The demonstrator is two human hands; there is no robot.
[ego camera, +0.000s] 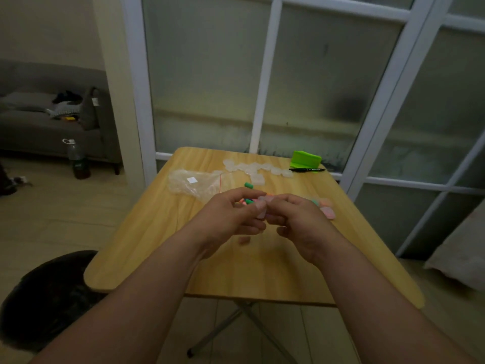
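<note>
Both my hands are raised over the middle of the wooden table (157, 258). My left hand (231, 216) and my right hand (299, 222) meet at the fingertips and together pinch a small translucent pinkish case (262, 206). Small coloured pieces, green and orange (246, 201), show just behind my left fingers. One green piece (248, 185) lies alone farther back. More pink and green pieces (326, 208) lie to the right of my right hand.
An empty clear plastic bag (194, 183) lies at the back left of the table. Several small clear cases (252, 168) stand at the back, with a black marker (307, 169) and a green holder (305, 158). Glass doors stand behind; a dark stool (44, 298) is at the left.
</note>
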